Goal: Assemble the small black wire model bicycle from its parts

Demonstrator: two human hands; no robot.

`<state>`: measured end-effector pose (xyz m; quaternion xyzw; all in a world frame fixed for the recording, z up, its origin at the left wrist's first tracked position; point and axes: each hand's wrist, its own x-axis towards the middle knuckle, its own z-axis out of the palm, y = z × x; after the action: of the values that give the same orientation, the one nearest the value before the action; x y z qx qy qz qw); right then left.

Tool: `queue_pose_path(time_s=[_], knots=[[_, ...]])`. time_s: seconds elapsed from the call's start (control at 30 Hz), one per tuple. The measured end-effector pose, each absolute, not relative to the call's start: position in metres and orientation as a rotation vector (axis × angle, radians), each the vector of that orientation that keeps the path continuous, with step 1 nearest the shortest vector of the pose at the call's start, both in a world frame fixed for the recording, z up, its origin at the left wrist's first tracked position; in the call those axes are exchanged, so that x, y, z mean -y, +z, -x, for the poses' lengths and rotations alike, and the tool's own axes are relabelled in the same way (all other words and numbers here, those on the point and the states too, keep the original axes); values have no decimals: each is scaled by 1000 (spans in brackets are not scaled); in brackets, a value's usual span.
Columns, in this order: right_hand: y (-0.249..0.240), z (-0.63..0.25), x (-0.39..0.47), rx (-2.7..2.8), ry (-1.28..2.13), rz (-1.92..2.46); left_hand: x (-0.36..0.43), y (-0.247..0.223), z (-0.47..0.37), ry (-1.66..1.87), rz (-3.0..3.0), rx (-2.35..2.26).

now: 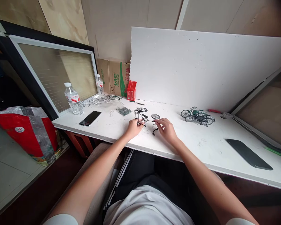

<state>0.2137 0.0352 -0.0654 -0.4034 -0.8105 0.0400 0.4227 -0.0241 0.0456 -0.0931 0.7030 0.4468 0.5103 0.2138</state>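
My left hand (134,128) is closed on a small black model bicycle frame (140,118), which has one wheel (141,110) at its far end. Pinched in the fingers of my right hand (165,128) is a thin dark screwdriver-like tool (151,121), its tip pointing left at the frame. Just beyond my right hand a loose spoked wheel (155,116) lies flat. A curved black part (155,131) rests on the white table (114,127) between my hands, with tiny bits around it.
Two model bicycles (198,116) stand at the right, before a white board (201,68). Phones (90,118) (249,153) lie left and right. Bottles (74,99) (99,84), a red box (131,90), a carton (114,78) and bagged parts (123,111) occupy the back left.
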Motion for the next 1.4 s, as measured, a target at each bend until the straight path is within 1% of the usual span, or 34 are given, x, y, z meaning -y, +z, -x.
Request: queue_pose_path(time_s=[0.17, 0.57, 0.77, 1.4], knots=[[-74, -211, -30, 1976, -83, 900, -46, -92, 23, 1395, -1998, -1248], [-79, -207, -27, 2006, -166, 891, -42, -94, 20, 1328, -2125, -1254], [-78, -207, -26, 1970, -173, 906, -42, -95, 19, 1324, -2213, -1265], [-77, -206, -28, 1951, -88, 942, -45, -100, 21, 1311, -2164, -1281]])
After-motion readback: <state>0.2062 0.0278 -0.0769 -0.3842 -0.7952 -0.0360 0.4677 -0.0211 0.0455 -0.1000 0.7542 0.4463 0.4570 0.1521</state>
